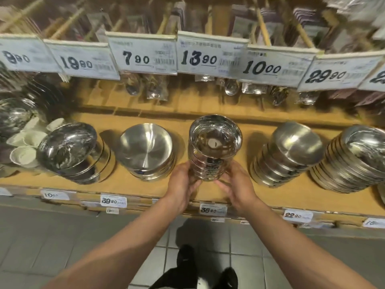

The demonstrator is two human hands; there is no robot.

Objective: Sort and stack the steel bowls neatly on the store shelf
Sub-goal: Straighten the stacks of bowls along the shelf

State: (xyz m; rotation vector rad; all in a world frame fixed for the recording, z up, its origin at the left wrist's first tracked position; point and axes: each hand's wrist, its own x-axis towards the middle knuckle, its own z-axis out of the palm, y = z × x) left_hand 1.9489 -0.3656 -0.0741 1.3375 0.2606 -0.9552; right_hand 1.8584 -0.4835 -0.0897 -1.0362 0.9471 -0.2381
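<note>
Both hands (183,184) (237,187) clasp bowl stack (212,151) on shelf (229,192).

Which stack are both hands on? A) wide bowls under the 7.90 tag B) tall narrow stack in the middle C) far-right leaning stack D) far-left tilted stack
B: the left hand and right hand clasp the base of the tall narrow stack in the middle of the shelf.
</note>
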